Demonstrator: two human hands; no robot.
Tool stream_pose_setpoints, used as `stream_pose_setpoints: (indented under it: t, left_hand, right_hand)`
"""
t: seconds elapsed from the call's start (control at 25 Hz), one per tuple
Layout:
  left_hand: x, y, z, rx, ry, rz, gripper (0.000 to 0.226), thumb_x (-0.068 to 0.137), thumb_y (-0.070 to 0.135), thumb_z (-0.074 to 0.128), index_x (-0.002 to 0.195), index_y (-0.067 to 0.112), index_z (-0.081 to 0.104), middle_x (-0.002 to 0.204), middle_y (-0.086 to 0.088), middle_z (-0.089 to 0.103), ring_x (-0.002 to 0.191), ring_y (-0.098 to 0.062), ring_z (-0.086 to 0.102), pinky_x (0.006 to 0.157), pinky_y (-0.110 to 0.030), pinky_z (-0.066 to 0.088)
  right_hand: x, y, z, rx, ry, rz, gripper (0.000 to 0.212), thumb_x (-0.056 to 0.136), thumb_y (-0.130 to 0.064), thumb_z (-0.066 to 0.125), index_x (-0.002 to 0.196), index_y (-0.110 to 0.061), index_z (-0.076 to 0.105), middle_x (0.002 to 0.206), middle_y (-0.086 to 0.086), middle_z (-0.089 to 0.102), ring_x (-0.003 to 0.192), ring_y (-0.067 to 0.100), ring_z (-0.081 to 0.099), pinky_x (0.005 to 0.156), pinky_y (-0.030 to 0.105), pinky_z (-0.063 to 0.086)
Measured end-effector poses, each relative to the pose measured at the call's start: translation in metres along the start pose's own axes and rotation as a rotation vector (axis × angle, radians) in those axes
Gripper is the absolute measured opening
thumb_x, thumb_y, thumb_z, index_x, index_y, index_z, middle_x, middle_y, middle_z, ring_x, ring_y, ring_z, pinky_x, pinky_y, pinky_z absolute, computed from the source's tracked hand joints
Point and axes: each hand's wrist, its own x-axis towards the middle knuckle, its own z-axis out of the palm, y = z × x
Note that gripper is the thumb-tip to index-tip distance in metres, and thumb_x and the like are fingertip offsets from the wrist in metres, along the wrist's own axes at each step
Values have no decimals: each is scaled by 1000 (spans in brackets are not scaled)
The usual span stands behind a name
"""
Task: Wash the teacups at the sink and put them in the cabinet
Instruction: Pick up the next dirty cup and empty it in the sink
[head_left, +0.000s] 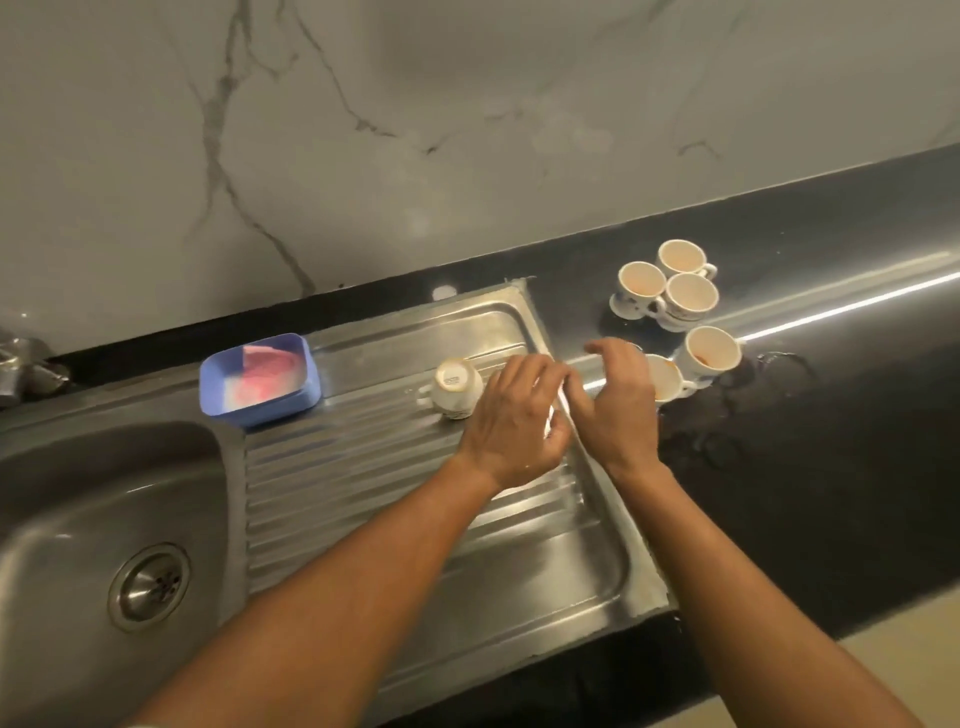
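- Sink basin (104, 493): well left of both grips.
- Blue dish (260, 413) with pink sponge (265, 376): left of the left grip (514, 421).
- Upturned teacup (453, 387): on the drainboard (363, 493), just left of the left grip.
- Left grip: fingers curled downward, hold cannot be told.
- Right grip (618, 400): fingers loosely bent, empty, just beside a stained teacup (667, 379).
- Four more stained teacups (670, 286): beyond and right of the right grip, on the tabletop (831, 415).
- Step, judged: fetching the next cup.
- Next move: take hold of it and carry it left to the basin.
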Motion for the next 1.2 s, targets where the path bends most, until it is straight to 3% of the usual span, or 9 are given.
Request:
stream_pose_setpoints:
  t: [0.12, 0.2, 0.36, 0.52, 0.64, 0.76, 0.92, 1.04, 1.2]
  left_hand:
    - [23, 24, 18, -54, -247, 5, 66, 76, 25, 60, 139, 8, 49, 135, -11, 54, 125, -30, 48, 108, -43, 41]
    - [32, 32, 28, -48, -415, -28, 77, 78, 29, 63, 148, 9, 39, 149, -10, 45, 137, -28, 38, 118, -41, 31]
    - [33, 36, 34, -85, -555, -90, 80, 76, 30, 66, 147, 11, 35, 148, -9, 44, 136, -28, 39, 115, -44, 35]
    - [17, 27, 25, -127, -642, -173, 92, 84, 24, 65, 160, 18, 14, 163, -6, 29, 148, -24, 26, 119, -38, 30]
    - [-8, 10, 17, -127, -616, -244, 90, 85, 25, 62, 161, 25, 13, 163, -3, 30, 149, -25, 29, 118, -40, 33]
    - [-43, -6, 5, -33, -510, -261, 72, 89, 26, 60, 155, 22, 31, 150, -5, 50, 135, -28, 47, 107, -43, 44]
    - [-107, -35, -23, -11, -332, -289, 49, 87, 39, 70, 131, 21, 58, 120, 0, 67, 112, -24, 61, 92, -39, 48]
    - [-162, -68, -53, 26, -242, -351, 45, 79, 53, 63, 108, 19, 66, 100, 0, 70, 95, -26, 63, 80, -41, 51]
    - [-232, -109, -94, 73, -145, -402, 27, 68, 30, 75, 89, 15, 67, 86, -1, 67, 81, -27, 63, 68, -37, 52]
  right_hand:
    - [0, 31, -26, -212, 174, 212, 42, 83, -33, 73, 112, -6, 58, 112, 13, 60, 109, 33, 52, 90, 39, 41]
    - [-5, 46, -32, -284, 165, 335, 59, 80, -46, 75, 118, -6, 55, 118, 16, 59, 115, 36, 49, 93, 47, 43]
    - [-9, 61, -25, -173, 104, 380, 72, 76, -50, 78, 129, -10, 49, 126, 13, 58, 120, 34, 47, 99, 47, 44]
    - [-13, 59, -22, -154, 109, 370, 67, 74, -47, 78, 125, -11, 56, 118, 11, 58, 113, 32, 47, 95, 43, 43]
    - [-33, 41, -17, -143, 52, 314, 65, 72, -50, 78, 121, -14, 57, 112, 6, 56, 107, 25, 46, 88, 40, 46]
    - [-64, 10, -5, -119, -19, 221, 62, 72, -48, 80, 119, -14, 58, 109, 5, 56, 102, 21, 45, 86, 38, 46]
    - [-110, -48, 19, -73, -151, 152, 69, 69, -65, 59, 122, -20, 53, 114, 0, 53, 105, 15, 42, 89, 32, 45]
    - [-146, -98, 48, -29, -245, 71, 70, 68, -64, 64, 124, -24, 52, 116, -4, 52, 106, 14, 44, 86, 31, 47]
    - [-185, -165, 93, 38, -352, -21, 73, 60, -48, 80, 123, -23, 53, 114, -3, 52, 104, 19, 47, 80, 33, 48]
